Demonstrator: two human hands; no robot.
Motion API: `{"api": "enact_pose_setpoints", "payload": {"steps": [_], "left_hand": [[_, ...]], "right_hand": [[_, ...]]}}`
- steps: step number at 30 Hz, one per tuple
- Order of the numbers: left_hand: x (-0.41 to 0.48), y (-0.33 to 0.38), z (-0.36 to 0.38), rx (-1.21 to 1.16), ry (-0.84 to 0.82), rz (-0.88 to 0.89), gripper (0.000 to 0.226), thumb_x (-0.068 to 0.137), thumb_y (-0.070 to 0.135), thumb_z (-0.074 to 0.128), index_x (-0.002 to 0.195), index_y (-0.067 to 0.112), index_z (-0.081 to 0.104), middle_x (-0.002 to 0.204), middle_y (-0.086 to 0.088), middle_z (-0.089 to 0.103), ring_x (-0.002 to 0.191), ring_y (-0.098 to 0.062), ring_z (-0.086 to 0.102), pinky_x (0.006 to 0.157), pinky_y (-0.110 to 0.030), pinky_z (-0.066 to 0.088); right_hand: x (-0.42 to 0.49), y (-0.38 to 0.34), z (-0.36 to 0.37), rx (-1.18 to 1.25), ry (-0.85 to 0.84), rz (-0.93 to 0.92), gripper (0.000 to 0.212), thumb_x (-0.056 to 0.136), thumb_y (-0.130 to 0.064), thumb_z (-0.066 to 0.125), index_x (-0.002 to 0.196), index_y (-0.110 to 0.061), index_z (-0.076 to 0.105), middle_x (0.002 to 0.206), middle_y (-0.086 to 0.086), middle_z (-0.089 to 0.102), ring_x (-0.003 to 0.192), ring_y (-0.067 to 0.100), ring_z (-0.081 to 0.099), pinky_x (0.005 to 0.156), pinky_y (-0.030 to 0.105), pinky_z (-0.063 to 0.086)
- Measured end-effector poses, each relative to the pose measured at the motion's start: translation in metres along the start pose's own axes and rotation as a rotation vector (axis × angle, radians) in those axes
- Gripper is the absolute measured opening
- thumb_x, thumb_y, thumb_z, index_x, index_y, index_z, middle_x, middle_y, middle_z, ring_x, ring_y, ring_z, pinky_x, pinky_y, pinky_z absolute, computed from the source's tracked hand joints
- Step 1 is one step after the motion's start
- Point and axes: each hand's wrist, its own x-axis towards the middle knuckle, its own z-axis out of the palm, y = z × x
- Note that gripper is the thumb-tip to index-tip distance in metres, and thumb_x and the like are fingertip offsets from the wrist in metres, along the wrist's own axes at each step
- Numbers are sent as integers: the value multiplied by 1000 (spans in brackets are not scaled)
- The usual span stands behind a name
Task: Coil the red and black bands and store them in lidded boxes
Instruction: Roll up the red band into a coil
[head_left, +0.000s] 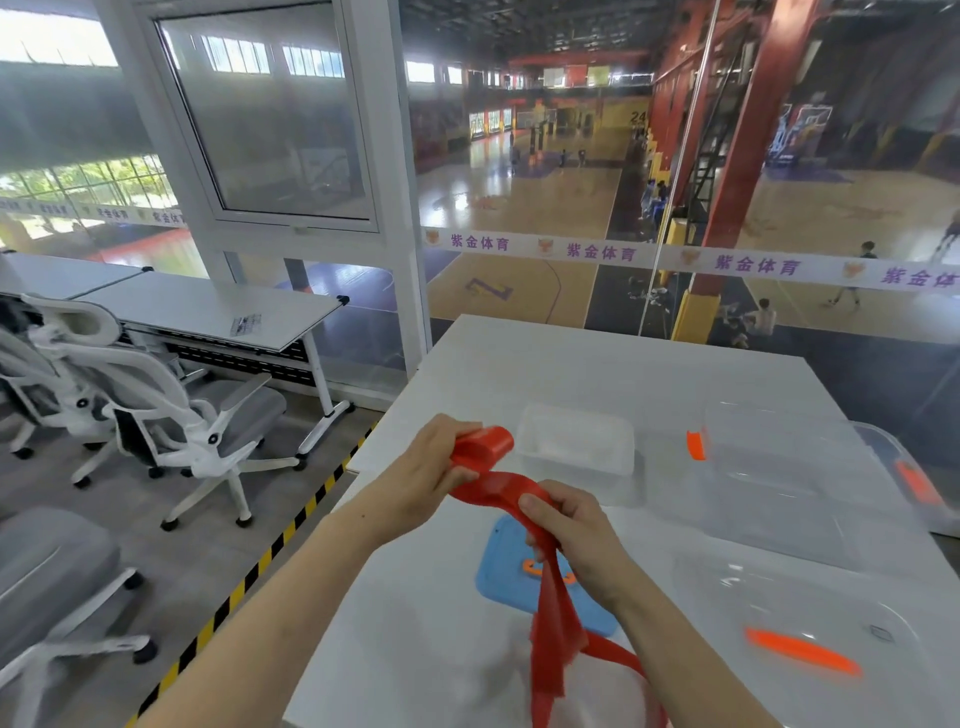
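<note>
Left hand (431, 462) grips the coiled end, right hand (576, 535) pinches the red band (550, 613); its tail runs off-frame.

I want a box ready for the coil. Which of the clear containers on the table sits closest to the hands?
The small frosted box, just beyond the left hand; the larger clear containers lie farther right.

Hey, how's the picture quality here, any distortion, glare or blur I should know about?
Head view: wide-angle bending curves the window frame and table edges; bright highlights glint on the clear boxes; reflections wash over the glass wall; both hands and the red band look reasonably sharp.
</note>
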Motion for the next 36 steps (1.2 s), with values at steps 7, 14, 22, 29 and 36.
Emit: {"api": "enact_pose_setpoints", "payload": {"steps": [7, 14, 22, 29, 36], "left_hand": [[-1, 8, 11, 68, -106, 68, 62, 99, 68, 23, 151, 35, 29, 133, 12, 33, 122, -5, 38, 104, -19, 38], [-2, 8, 19, 262, -109, 163, 54, 104, 60, 18, 152, 35, 26, 133, 4, 32, 116, -9, 38, 100, -28, 47], [-1, 9, 26, 438, -42, 267, 50, 106, 52, 34, 151, 31, 36, 136, 1, 39, 123, -15, 39, 106, -27, 43], [-13, 31, 40, -341, 154, -329, 58, 102, 53, 38, 156, 43, 21, 165, 14, 15, 148, -2, 26, 114, -24, 29], [-14, 41, 25, -780, 124, -673, 31, 107, 39, 43, 135, 32, 54, 113, -13, 68, 97, -24, 75, 81, -45, 64]], "right_hand": [[1, -7, -14, -116, -42, 12, 27, 106, -27, 61, 104, -2, 71, 65, 2, 61, 61, 18, 56, 61, 26, 51], [-2, -11, -15, -134, -75, 75, 33, 109, -35, 52, 103, -7, 70, 70, -1, 65, 67, 16, 59, 70, 30, 52], [-4, -10, -10, -176, 20, 63, 33, 100, -40, 69, 98, -7, 70, 72, 2, 72, 67, 18, 67, 75, 42, 60], [-6, 15, -3, -622, 237, -137, 19, 92, -45, 69, 87, -29, 60, 70, -7, 62, 66, 10, 58, 67, 30, 49], [-10, 31, 5, -970, 234, -356, 27, 92, -56, 52, 100, -33, 65, 80, -14, 69, 69, 10, 65, 65, 32, 57]]}}
